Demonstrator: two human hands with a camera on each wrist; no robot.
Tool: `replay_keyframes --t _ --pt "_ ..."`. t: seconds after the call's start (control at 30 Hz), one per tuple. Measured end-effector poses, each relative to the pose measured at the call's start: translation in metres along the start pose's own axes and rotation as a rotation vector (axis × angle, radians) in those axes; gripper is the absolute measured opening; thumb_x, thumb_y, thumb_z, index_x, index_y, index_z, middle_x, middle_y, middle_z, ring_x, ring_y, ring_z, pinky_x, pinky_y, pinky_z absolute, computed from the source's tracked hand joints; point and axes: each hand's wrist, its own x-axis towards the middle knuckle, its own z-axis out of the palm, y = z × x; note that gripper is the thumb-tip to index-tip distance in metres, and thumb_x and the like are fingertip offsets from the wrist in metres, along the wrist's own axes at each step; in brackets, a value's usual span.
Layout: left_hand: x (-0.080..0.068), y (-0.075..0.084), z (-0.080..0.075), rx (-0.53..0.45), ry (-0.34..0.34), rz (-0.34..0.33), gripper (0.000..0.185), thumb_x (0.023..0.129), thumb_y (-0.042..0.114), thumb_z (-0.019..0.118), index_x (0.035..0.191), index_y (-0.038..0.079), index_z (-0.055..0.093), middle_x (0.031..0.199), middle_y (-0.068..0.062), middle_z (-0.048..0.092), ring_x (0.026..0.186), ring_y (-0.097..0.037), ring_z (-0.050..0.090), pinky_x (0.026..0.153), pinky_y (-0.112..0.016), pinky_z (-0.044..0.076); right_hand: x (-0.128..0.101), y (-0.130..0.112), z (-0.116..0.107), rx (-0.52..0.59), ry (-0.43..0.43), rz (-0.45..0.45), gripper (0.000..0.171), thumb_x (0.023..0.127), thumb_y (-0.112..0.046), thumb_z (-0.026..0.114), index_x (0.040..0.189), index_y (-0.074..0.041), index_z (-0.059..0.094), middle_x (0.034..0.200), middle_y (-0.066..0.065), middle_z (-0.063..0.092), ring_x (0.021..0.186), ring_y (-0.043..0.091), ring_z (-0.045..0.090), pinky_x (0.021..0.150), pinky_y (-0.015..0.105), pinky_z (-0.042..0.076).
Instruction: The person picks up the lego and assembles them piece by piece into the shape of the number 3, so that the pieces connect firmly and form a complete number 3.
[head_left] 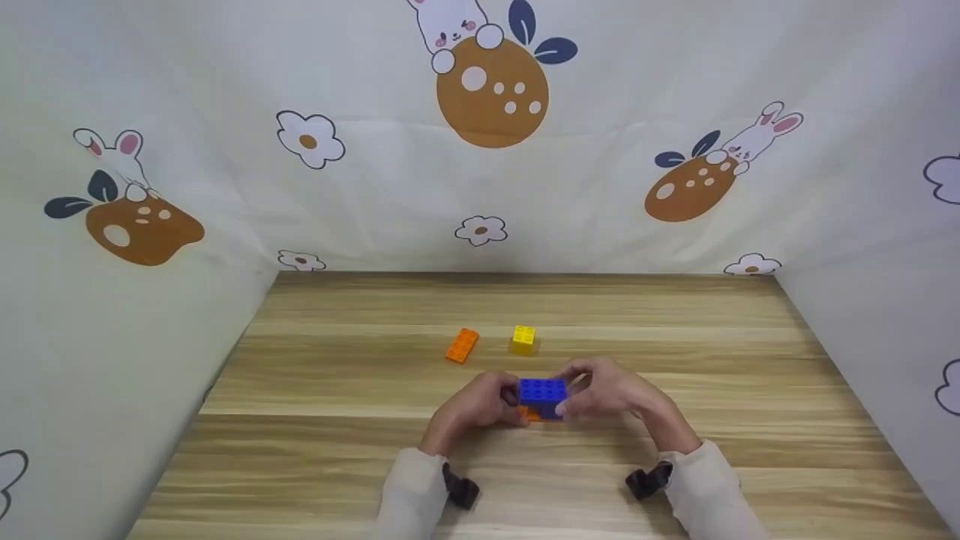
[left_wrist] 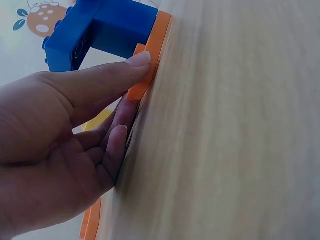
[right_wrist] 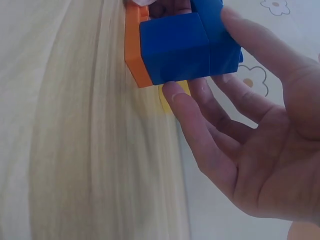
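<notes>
blue bricks (right_wrist: 175,50) atop orange brick (right_wrist: 134,47)

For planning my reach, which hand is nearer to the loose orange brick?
Left: the left hand is in front and slightly right of the loose orange brick; the right hand, farther right.

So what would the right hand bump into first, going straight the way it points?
The blue blocks, which it seems to touch now; beyond them, probably the left hand, though depth is unclear.
</notes>
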Motion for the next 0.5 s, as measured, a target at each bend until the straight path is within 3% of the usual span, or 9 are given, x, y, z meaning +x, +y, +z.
replay_keyframes --t 0.27,0.5 --pt "-0.001 0.001 -0.005 0.015 -0.026 -0.025 0.025 0.08 0.017 0.085 0.101 0.012 0.072 0.089 0.002 0.067 0.081 -0.013 0.058 0.078 -0.027 0.051 0.003 0.004 0.003 -0.094 0.016 -0.047 0.042 0.07 -0.006 0.087 0.107 -0.001 0.068 0.103 0.015 0.071 0.091 0.022 0.068 0.082 0.033 0.056" --pt "-0.003 -0.002 -0.012 0.013 -0.004 -0.036 0.021 0.096 0.017 0.066 0.115 0.01 0.072 0.103 -0.003 0.073 0.09 -0.013 0.062 0.091 -0.037 0.054 0.001 0.005 0.007 -0.091 0.042 -0.035 0.035 0.067 -0.003 0.086 0.097 -0.004 0.068 0.099 0.013 0.071 0.087 0.02 0.066 0.079 0.03 0.054"
